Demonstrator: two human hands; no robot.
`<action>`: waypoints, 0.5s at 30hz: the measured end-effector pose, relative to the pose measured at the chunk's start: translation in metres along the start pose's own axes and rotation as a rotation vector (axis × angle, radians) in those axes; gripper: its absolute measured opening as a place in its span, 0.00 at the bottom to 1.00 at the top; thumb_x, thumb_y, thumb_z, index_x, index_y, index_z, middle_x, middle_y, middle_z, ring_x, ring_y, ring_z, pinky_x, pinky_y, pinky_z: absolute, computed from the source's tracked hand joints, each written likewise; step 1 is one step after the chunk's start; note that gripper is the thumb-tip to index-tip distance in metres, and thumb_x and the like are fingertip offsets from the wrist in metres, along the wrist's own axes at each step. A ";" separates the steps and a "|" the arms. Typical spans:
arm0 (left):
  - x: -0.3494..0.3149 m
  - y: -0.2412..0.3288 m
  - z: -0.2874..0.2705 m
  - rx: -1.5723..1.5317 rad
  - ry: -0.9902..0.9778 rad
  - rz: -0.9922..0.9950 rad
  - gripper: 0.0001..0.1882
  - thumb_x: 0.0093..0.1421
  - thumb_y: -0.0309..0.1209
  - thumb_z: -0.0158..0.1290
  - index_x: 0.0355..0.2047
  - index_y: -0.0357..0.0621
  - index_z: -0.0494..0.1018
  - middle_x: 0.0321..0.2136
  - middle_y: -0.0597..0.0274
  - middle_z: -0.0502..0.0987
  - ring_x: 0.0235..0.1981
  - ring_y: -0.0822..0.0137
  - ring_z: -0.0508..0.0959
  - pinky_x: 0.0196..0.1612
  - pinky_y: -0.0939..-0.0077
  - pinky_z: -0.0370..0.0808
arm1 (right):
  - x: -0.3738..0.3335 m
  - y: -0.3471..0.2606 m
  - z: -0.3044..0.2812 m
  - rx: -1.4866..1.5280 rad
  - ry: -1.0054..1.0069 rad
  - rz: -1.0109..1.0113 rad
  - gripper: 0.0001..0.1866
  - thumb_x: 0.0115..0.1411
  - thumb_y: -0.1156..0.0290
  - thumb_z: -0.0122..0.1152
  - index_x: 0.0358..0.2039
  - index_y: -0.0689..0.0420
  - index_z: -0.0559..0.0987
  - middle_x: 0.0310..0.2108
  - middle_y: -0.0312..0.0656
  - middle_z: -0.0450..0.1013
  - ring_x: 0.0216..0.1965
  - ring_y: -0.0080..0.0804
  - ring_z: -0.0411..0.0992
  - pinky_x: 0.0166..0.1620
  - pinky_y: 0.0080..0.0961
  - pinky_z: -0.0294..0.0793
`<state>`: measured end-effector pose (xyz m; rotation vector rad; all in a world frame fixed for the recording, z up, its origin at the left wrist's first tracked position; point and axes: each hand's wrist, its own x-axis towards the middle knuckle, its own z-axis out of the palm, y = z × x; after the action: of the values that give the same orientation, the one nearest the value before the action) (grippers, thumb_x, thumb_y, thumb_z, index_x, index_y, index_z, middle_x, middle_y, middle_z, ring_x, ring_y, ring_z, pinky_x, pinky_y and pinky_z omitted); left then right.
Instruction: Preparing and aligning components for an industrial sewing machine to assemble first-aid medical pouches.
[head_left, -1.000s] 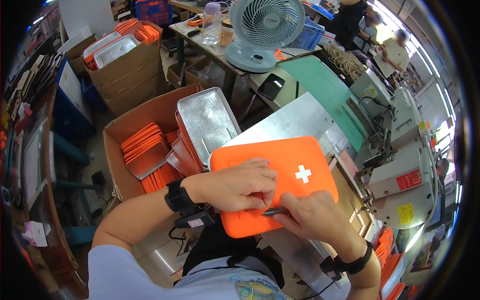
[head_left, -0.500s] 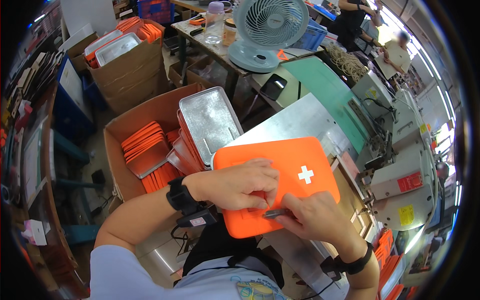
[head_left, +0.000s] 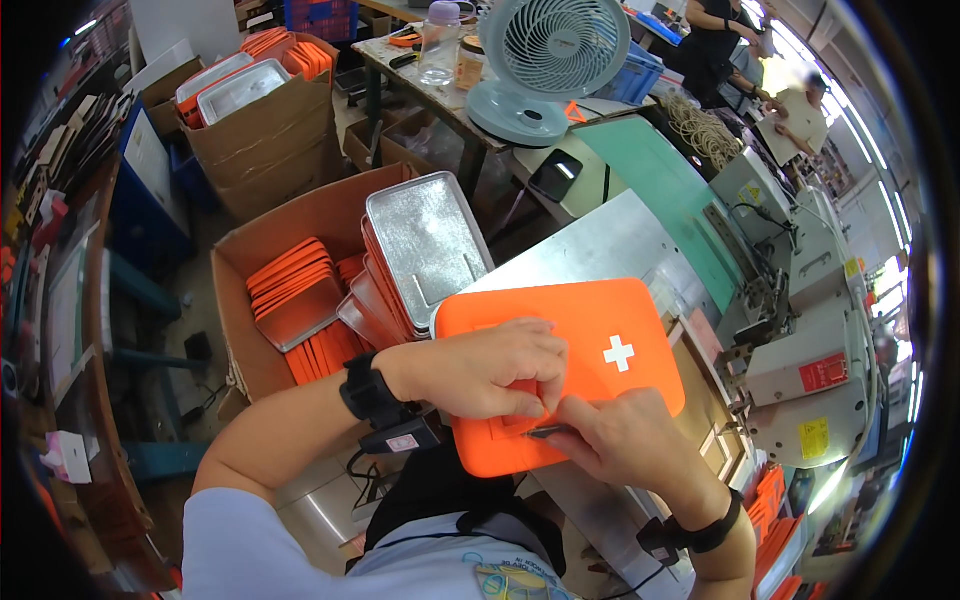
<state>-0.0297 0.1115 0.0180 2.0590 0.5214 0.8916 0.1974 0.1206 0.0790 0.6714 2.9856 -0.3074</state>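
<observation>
An orange case (head_left: pixel 575 315) with a white cross (head_left: pixel 619 353) lies tilted in front of me, partly over a metal work surface. My left hand (head_left: pixel 490 372) rests on its near left part, thumb and fingers pinched close to an orange strap-like strip; what exactly they grip is too small to tell. From the right, my right hand (head_left: pixel 632 438) is closed around small metal snips (head_left: pixel 545 432), mostly hidden in the fingers. Their narrow tip points left, at the case's surface just beside the left thumb.
Left of the case, a cardboard box (head_left: pixel 240 335) holds stacked orange pieces and silvery trays (head_left: pixel 428 240). Behind stand a fan (head_left: pixel 555 50), a bottle (head_left: pixel 440 45) and a phone (head_left: pixel 556 175). A pale machine (head_left: pixel 800 360) is at right. Two people are at the far right.
The snips have turned slightly and less of them shows, with the right hand closer to the left fingertips. The whole view has shifted slightly.
</observation>
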 end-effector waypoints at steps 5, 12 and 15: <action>-0.002 0.003 -0.003 0.063 -0.068 -0.051 0.02 0.58 0.27 0.54 0.31 0.47 0.72 0.33 0.66 0.72 0.42 0.63 0.72 0.68 0.51 0.47 | -0.012 -0.001 -0.002 0.125 0.057 0.116 0.18 0.54 0.52 0.65 0.29 0.53 0.72 0.16 0.36 0.73 0.17 0.37 0.73 0.20 0.31 0.68; 0.005 0.003 0.011 0.105 0.203 0.005 0.08 0.56 0.24 0.52 0.37 0.42 0.74 0.38 0.58 0.75 0.43 0.56 0.73 0.57 0.63 0.64 | -0.027 -0.036 0.012 0.215 0.248 0.290 0.22 0.44 0.55 0.75 0.29 0.55 0.73 0.17 0.35 0.74 0.18 0.34 0.75 0.23 0.27 0.71; -0.002 0.001 0.015 0.091 0.317 -0.174 0.12 0.58 0.23 0.51 0.42 0.42 0.74 0.44 0.61 0.75 0.53 0.56 0.71 0.64 0.62 0.60 | -0.014 -0.048 0.032 0.172 0.268 0.332 0.20 0.44 0.60 0.75 0.29 0.55 0.73 0.17 0.36 0.74 0.18 0.34 0.75 0.22 0.26 0.70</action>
<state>-0.0201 0.1015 0.0116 1.9248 0.9121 1.1124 0.1896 0.0655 0.0582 1.3028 3.0362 -0.4881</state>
